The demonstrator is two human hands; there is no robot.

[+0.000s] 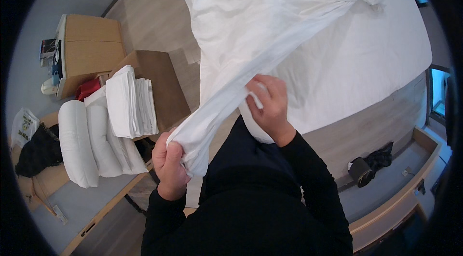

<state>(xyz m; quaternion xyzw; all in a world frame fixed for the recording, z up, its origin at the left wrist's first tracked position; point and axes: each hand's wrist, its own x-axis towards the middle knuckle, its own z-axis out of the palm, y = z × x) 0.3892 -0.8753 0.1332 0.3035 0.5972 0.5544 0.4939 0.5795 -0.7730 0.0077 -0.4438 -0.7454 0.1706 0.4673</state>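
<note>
A large white duvet cover spreads over the bed, with its near edge lifted and drawn into a long slanting fold toward me. My left hand is closed around the near corner of this cloth, thumb on top, and some fabric bunches below it. Further along the fold, to the right, my right hand has its fingers curled on the edge of the cover. Under the raised edge lies the white mattress, its smooth top showing on the right.
At left, a stack of folded white linen and rolled white pillows rest beside a brown box-shaped seat. A wooden cabinet stands behind them. At lower right are a dark bin and a wood-edged counter.
</note>
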